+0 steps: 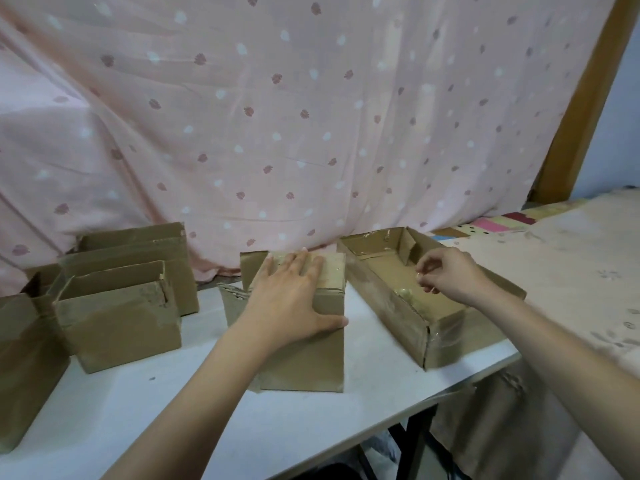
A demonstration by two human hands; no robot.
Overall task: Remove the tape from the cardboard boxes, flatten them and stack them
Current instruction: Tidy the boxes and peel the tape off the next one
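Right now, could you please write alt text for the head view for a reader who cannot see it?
A person's left hand lies flat on a brown cardboard box on a white table, while the right hand pinches something small, probably tape, over a long open cardboard box. More open boxes stand left.

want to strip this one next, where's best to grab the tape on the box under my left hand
Pinch the clear tape at its end by the top's right edge, coming from the right with the right hand. The left hand lies flat on the middle box, steadying it, so that side looks free.
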